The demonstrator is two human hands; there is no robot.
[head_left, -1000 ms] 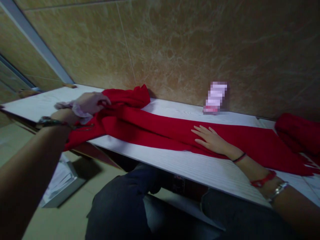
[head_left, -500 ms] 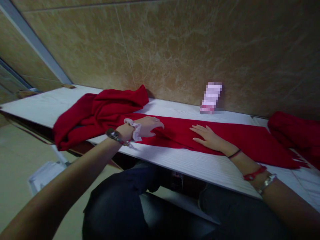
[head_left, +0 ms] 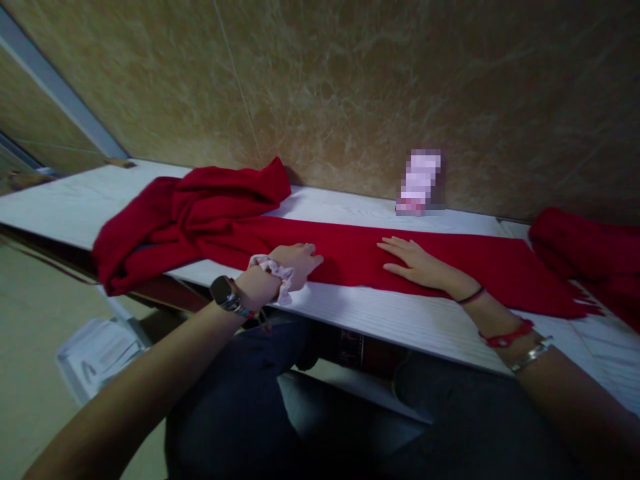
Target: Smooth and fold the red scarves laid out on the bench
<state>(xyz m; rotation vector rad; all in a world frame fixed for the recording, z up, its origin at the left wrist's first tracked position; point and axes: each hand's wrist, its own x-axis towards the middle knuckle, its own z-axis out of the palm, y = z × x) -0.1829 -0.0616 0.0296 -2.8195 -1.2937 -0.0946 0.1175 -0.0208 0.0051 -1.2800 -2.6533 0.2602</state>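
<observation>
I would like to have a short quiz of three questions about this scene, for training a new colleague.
1. True or false: the right hand is lifting the long red cloth into the air.
2. Which wrist wears the black watch? A) right, B) left, C) neither.
3. Fill in: the right end of the long red cloth is edged with a ____.

Key: 1 false, it rests palm down on it; 2 B; 3 fringe.

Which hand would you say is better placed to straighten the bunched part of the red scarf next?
Left, I would say: the left hand is nearer to the bunched part of the red scarf, while the right hand lies farther off, spread over the flat stretch.
</observation>
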